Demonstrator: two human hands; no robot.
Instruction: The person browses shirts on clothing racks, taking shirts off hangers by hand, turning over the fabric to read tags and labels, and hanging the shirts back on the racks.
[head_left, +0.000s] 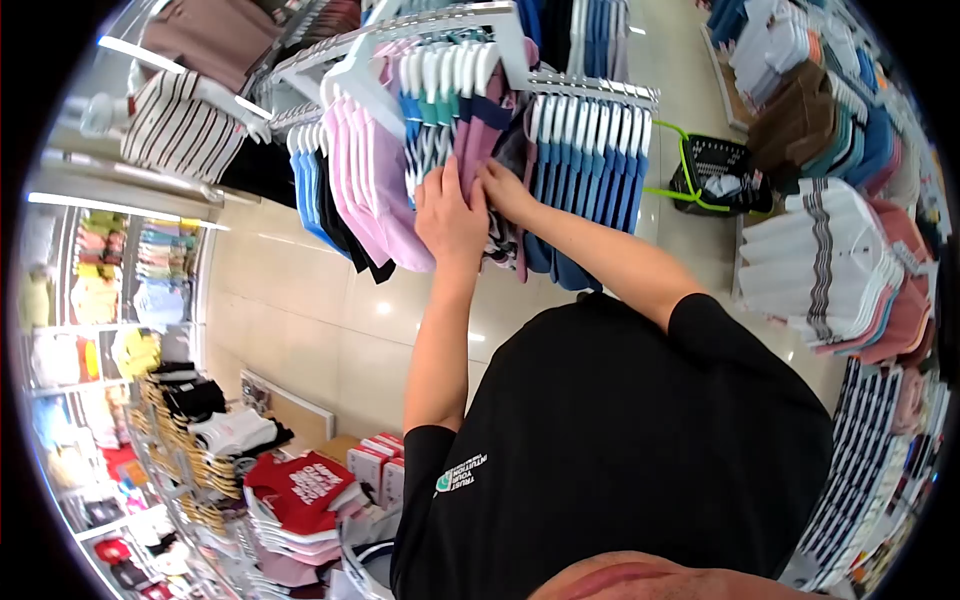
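garment (476, 142): mauve | shirts (372, 185): lilac | mannequin top (162, 130): white, dark stripes | basket (715, 155): black, green

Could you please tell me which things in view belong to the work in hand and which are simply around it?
In the work:
- left hand and right hand, both at the mauve garment
- mauve garment
- display rack

Just around:
- basket with green handles
- striped top
- red top
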